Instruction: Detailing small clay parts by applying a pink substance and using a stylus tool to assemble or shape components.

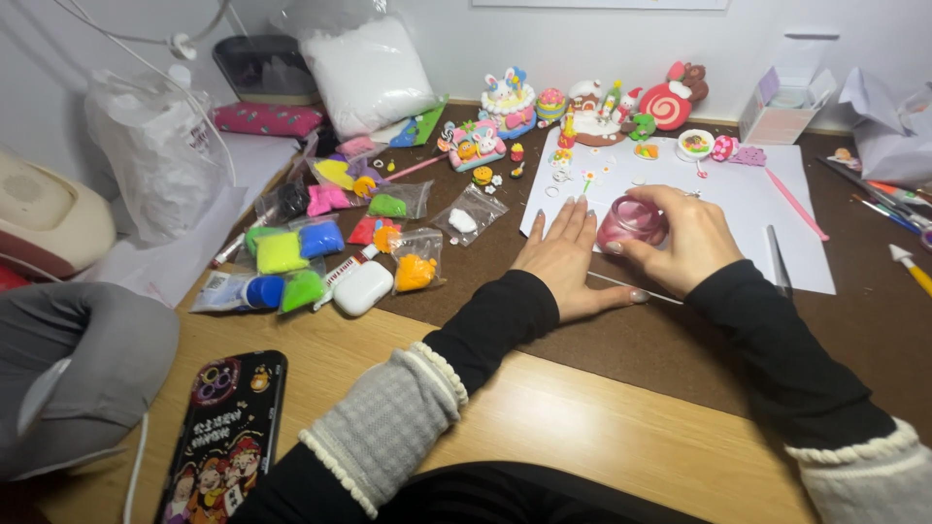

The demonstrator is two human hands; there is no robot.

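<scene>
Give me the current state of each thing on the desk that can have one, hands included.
left hand: flat, palm down on the white sheet, holding nothing
right hand: curled around the pink jar
pink jar: upright on the sheet, gripped
white sheet: lying flat
clay bags: lying scattered, closed as far as visible
phone: face down
white earbud case: shut

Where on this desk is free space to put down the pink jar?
Free: white paper right of the right hand holding the pink jar, and bare wood between the sleeves. Crowded: clay bags left of the left hand, clay figures along the back.
</scene>
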